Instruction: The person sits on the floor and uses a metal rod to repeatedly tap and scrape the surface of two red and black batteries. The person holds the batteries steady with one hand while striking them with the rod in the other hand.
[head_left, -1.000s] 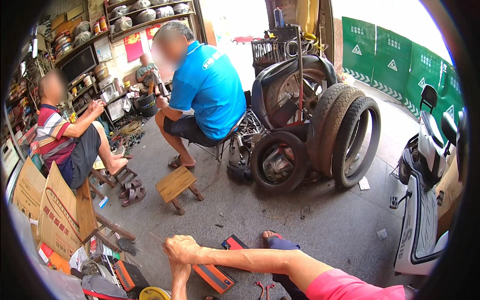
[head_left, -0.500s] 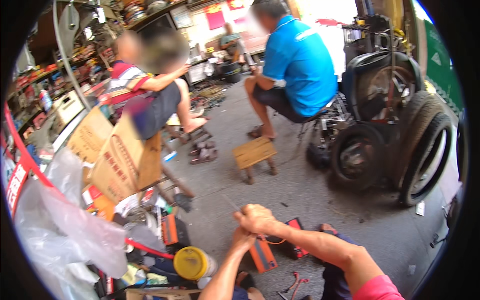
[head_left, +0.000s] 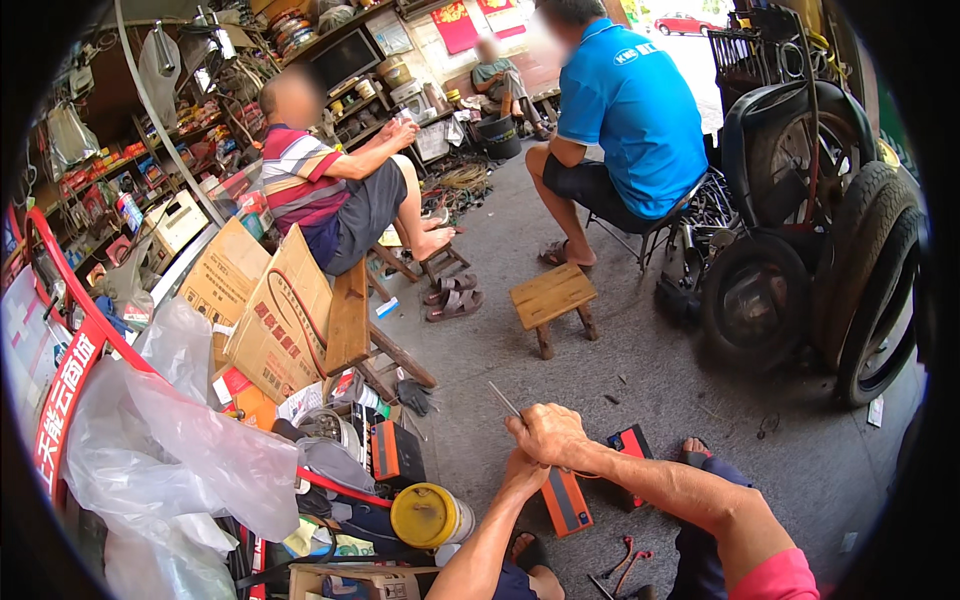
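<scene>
My right hand [head_left: 552, 436] is closed around a thin metal rod [head_left: 506, 401], whose bare end sticks out up and to the left. Its other end is hidden in the grip. Just below, my left hand [head_left: 526, 476] is closed against the underside of the right; what its fingers hold is hidden. Under my hands an orange and grey box-shaped battery [head_left: 567, 502] lies on the floor. A red and black battery [head_left: 629, 462] is beside it, behind my right forearm. A bit of orange wire [head_left: 586, 475] shows below my right wrist. Red-handled pliers [head_left: 628, 565] lie near my feet.
A wooden stool [head_left: 553, 296] stands ahead. Two people sit beyond, one in a blue shirt [head_left: 640, 120], one in a striped shirt [head_left: 300, 175]; another sits far back. Tyres [head_left: 880, 290] lean at right. A yellow-lidded bucket [head_left: 428, 515], cardboard [head_left: 280, 325] and plastic sheeting [head_left: 170, 440] crowd the left.
The whole view has shifted, so the scene sits farther right and is sharper. My hands stay together with the rod in the same grip. The striped-shirt person's hands are now raised together.
</scene>
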